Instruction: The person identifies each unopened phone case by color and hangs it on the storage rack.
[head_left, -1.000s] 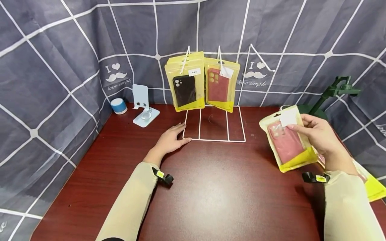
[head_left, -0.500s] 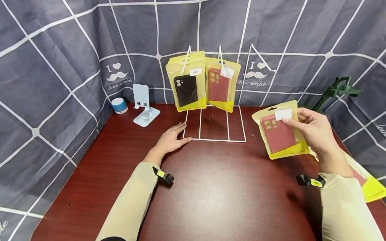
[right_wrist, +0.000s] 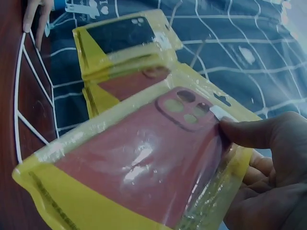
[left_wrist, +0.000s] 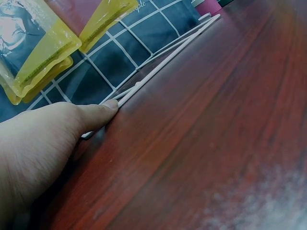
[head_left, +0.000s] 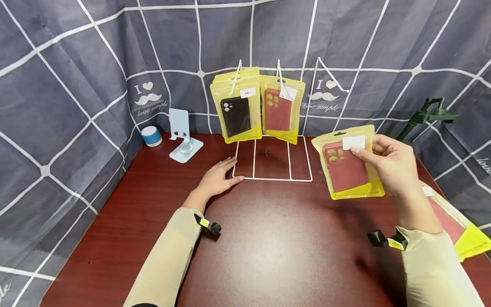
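My right hand [head_left: 395,164] pinches the upper right edge of a packaged red phone case [head_left: 347,168], thumb on its white label and fingers behind. The yellow-edged pouch hangs upright above the table, its hang hole [right_wrist: 223,99] uncovered. My left hand [head_left: 215,178] lies with fingers extended at the front left corner of a white wire display rack [head_left: 281,179], thumb touching its front wire in the left wrist view. On the rack's left hook hang packaged black phone cases [head_left: 235,117]; its middle hook carries another packaged red case [head_left: 278,111]. The right hook [head_left: 333,76] bears nothing.
A further packaged red case [head_left: 456,221] lies at the table's right edge, partly behind my right forearm. A green stand [head_left: 426,117] rises at the back right. At the back left are a light blue phone stand [head_left: 183,138] and a small blue speaker [head_left: 151,136].
My right hand has carried the packaged red case leftward and slightly up, toward the rack, turning it more upright. My left hand has stayed at the rack's corner.
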Tool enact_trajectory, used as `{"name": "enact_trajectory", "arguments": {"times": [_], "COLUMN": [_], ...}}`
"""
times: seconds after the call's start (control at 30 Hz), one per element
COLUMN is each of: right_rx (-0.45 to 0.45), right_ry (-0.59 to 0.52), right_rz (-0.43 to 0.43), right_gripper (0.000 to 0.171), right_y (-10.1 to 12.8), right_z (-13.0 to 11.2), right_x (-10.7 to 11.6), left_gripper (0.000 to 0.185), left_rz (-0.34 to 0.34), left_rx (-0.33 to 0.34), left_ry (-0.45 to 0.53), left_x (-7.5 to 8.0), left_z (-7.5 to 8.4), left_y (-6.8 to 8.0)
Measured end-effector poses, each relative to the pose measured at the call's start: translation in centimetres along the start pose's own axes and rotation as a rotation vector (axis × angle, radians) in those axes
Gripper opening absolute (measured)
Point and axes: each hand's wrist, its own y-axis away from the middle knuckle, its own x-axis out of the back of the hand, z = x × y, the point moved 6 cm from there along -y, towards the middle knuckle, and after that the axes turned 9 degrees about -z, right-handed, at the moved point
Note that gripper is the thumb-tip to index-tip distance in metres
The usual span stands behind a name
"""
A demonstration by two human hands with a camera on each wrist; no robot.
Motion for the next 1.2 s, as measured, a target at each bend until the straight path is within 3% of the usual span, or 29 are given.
{"name": "enact_trajectory", "arguments": {"times": [0.13,0.23,0.53,0.8,0.97,1.2], "right_rx": [0.025,0.046,0.132,0.222,0.231,0.185], "right_ry": [0.099,0.089,-0.161,-0.358,-0.422,-0.374], "right_rz": [0.004,-0.024,-0.108,-0.080,-0.070,-0.060], "right_gripper": [0.020,0.021,0.016,0.016,0.022,0.019], "right_y": [-0.2,-0.5,-2.2,-4.2,-5.0,-5.8], "right_z": [-0.6,-1.2,-3.5,-5.4,-5.8,-5.8], "right_x": [-1.6,-3.3,-7.9,-10.9,-12.2,-12.4], "left_gripper": [0.084,0.084,0.083,0.083,0.082,0.083], "left_rz": [0.004,0.002,0.002,0.018,0.015,0.012], "left_rx": [0.002,0.002,0.011,-0.006,-0.006,-0.008], "left_ry": [0.003,0.006,0.001,0.004,-0.001,-0.010], "left_x": [-0.3,-0.4,-0.4,-0.4,-0.4,-0.1], "left_z": [-0.2,-0.3,-0.5,-0.5,-0.3,-0.1], "left_y": [0.1,0.2,0.3,0.4,0.4,0.1]}}
